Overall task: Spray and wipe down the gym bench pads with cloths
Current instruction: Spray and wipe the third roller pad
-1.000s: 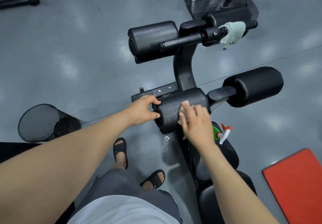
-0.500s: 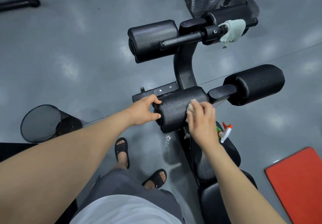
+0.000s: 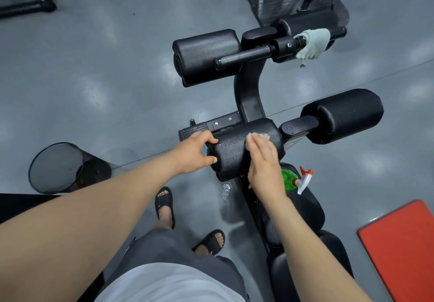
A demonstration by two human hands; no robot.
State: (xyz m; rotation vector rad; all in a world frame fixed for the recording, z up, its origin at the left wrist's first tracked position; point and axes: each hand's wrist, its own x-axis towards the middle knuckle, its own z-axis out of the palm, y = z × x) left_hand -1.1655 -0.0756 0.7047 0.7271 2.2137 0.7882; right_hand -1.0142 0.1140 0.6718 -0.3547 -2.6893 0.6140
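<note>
Four black roller pads show on the machine. The near left roller pad (image 3: 232, 158) is under both hands and the near right roller pad (image 3: 347, 113) lies well apart on the other side of the frame. The far left roller pad (image 3: 206, 57) sits beyond them, and the far right roller pad (image 3: 291, 25) is mostly hidden behind a bar. The near left roller pad is a textured, matte cylinder, and its top glistens with small droplets. There are two cloths. A pale cloth (image 3: 264, 135) lies crumpled on top of that pad beneath the right hand (image 3: 263, 160), whose fingers (image 3: 254, 145) lie straight and close together, pressing it flat. A grey-green cloth (image 3: 313, 42) hangs draped over the far bar. The left hand (image 3: 195, 152) grips the pad's outer end, thumb and fingers curled around its edge. One spray bottle (image 3: 288, 179), green with a white and orange trigger, lies on its side on the upper of two seat pads (image 3: 307, 210), just beside the right wrist. The lower seat pad (image 3: 281, 276) sits nearer the person. On the grey floor stand one black mesh bin (image 3: 96, 172) to the left and one red mat (image 3: 404, 247) to the right. A small wet patch (image 3: 226, 190) shines below the pad. Two feet in black sandals (image 3: 164, 204) stand beside the machine.
</note>
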